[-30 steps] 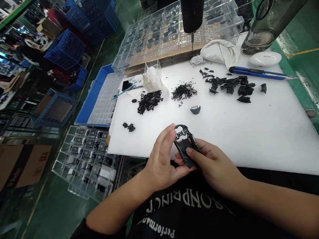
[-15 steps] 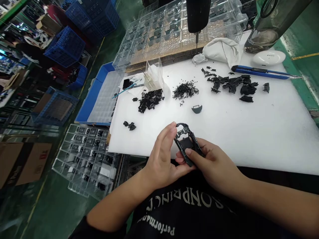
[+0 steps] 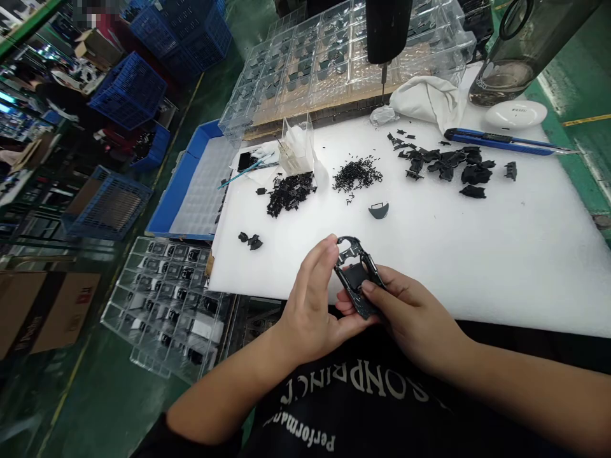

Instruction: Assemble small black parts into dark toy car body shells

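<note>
Both hands hold one dark plastic frame (image 3: 357, 275) above the near edge of the white foam sheet. It has a rounded open loop at its far end and a dark flat panel in its middle. My left hand (image 3: 312, 305) supports it along the left side, fingertips at the loop and thumb under the near end. My right hand (image 3: 405, 305) grips the right side, its thumb on the panel's near edge and some fingers hidden beneath. Beyond them lies a grey-green half-moon piece (image 3: 380, 211) on the foam.
Small black screws (image 3: 357, 174) and black plastic parts (image 3: 290, 193) lie in piles, with more black pieces (image 3: 443, 164) to the right. A power screwdriver (image 3: 387, 35) hangs above. A utility knife (image 3: 506, 141), bottle (image 3: 508, 63) and clear compartment trays (image 3: 267, 102) stand around the white foam sheet (image 3: 501, 254).
My right thumb has shifted slightly up and right on the frame, showing more of its near end. Both hands keep their hold, and the view has moved a little.
</note>
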Tool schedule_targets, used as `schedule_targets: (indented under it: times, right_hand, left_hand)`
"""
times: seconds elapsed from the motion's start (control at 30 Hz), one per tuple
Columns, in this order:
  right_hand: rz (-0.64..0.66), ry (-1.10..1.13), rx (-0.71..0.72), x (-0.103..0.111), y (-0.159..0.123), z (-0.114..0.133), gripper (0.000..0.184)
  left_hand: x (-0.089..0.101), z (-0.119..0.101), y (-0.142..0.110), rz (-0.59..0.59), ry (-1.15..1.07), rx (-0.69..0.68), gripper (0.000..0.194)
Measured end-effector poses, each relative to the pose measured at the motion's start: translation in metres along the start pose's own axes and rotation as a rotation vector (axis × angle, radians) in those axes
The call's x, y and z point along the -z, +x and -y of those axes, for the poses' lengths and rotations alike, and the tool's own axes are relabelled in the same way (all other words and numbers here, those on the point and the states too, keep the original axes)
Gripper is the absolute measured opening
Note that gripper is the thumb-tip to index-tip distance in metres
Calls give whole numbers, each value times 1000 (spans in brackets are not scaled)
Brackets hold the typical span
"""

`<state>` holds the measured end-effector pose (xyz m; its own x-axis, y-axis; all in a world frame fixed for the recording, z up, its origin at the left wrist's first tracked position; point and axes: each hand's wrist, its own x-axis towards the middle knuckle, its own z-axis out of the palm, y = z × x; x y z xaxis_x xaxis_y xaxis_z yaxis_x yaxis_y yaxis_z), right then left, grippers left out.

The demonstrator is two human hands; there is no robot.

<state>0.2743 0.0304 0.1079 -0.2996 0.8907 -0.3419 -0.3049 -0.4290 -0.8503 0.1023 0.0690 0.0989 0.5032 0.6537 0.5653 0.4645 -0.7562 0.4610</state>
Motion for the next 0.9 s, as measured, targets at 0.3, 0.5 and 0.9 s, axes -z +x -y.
schedule_targets:
  times: [0.3, 0.5, 0.9]
  right_hand:
    - [-28, 98, -95, -1, 1, 0, 18]
    - [-111, -5, -111, -5, -1, 5, 29]
    - [-172, -100, -104, -6, -4, 6, 34]
  left_hand:
    - [-1, -3, -1, 2, 39, -25, 98]
    - [-7, -10, 0, -56, 76, -65, 95]
    - [-10, -14, -1, -76, 62, -72, 95]
